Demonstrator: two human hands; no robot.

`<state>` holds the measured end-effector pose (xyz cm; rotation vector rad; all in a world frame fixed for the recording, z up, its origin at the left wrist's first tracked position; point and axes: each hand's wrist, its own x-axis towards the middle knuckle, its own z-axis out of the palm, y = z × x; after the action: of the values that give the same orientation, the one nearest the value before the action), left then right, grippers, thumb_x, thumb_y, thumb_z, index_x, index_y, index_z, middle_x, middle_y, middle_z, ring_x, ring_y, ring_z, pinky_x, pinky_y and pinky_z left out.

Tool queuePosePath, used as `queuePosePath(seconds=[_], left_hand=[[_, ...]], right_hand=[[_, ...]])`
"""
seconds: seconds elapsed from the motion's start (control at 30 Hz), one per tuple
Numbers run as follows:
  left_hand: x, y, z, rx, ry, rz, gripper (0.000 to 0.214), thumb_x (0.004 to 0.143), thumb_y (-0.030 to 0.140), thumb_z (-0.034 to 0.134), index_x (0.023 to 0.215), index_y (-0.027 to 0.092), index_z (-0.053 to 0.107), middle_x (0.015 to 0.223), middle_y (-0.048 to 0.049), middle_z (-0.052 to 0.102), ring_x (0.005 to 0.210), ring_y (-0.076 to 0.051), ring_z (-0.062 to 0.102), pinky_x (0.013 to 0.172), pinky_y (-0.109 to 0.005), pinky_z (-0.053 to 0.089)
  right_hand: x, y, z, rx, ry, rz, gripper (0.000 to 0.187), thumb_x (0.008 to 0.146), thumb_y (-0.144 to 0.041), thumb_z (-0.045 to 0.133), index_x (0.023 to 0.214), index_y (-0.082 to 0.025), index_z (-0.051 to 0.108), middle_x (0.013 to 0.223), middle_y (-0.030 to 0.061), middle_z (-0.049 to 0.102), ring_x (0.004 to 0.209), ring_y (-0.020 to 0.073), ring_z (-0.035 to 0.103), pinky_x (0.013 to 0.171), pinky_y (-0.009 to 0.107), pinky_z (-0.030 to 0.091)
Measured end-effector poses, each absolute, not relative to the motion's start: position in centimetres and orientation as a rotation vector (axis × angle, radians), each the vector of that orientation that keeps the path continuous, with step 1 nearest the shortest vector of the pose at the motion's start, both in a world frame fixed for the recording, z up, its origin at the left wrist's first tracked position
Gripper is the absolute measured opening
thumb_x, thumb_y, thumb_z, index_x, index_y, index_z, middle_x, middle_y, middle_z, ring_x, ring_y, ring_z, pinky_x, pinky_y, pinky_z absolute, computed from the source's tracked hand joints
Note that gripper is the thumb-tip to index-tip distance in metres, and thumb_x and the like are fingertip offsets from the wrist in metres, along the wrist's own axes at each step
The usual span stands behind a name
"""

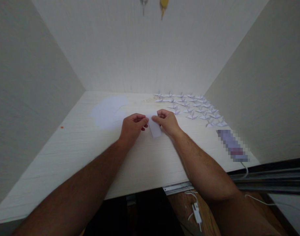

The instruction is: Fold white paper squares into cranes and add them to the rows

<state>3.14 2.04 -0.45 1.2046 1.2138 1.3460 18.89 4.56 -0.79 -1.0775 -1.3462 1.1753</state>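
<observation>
Seen from above, a person's two bare hands meet near the middle of a pale, wood-grained counter (147, 164) set between walls. Between them is a narrow piece of white paper (156, 129), tilted slightly, its lower end pointing toward the person. The left hand (134, 127) has its grip closed on the paper's upper left edge, thumb against fingertips. The right hand (168, 121) grips the upper right part, thumb pressed on the near face and fingers curled at the far edge.

Beyond the left hand lies a loose, overlapping spread of white sheets (109, 113). Farther left is a small orange speck (62, 127). Past the right hand, rows of folded white paper cranes (189, 105) fill the far right corner of the counter. Nearer on the right lies a flat, oblong object (232, 146), obscured by pixelation, with a pale cable (245, 170) at its near end. Below the counter's front edge, dark-clothed legs (155, 213) show beside a white plug block (196, 213) above a brown wooden floor (180, 206).
</observation>
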Motion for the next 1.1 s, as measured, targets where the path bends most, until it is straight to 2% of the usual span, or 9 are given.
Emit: queuePosePath(seconds=[0.63, 1.1], left_hand=[[3.25, 1.98, -0.24, 1.201, 1.207, 1.319, 0.015, 0.067, 0.027, 0.072, 0.072, 0.014, 0.064, 0.056, -0.0027, 0.065, 0.05, -0.013, 0.058, 0.047, -0.023, 0.044], [3.26, 1.97, -0.08, 1.189, 1.246, 1.301, 0.015, 0.066, 0.028, 0.071, 0.069, 0.015, 0.064, 0.056, -0.0022, 0.064, 0.05, -0.012, 0.057, 0.048, -0.023, 0.043]], right_hand=[[18.77, 4.57, -0.74, -1.095, -1.37, 1.142, 0.026, 0.061, -0.034, 0.075, 0.075, -0.018, 0.059, 0.064, -0.0025, 0.062, 0.052, 0.0096, 0.052, 0.05, 0.023, 0.039], [18.73, 4.56, -0.62, -1.076, -1.386, 1.135, 0.023, 0.061, -0.031, 0.075, 0.072, -0.018, 0.059, 0.06, -0.0043, 0.058, 0.05, 0.009, 0.049, 0.05, 0.023, 0.038]])
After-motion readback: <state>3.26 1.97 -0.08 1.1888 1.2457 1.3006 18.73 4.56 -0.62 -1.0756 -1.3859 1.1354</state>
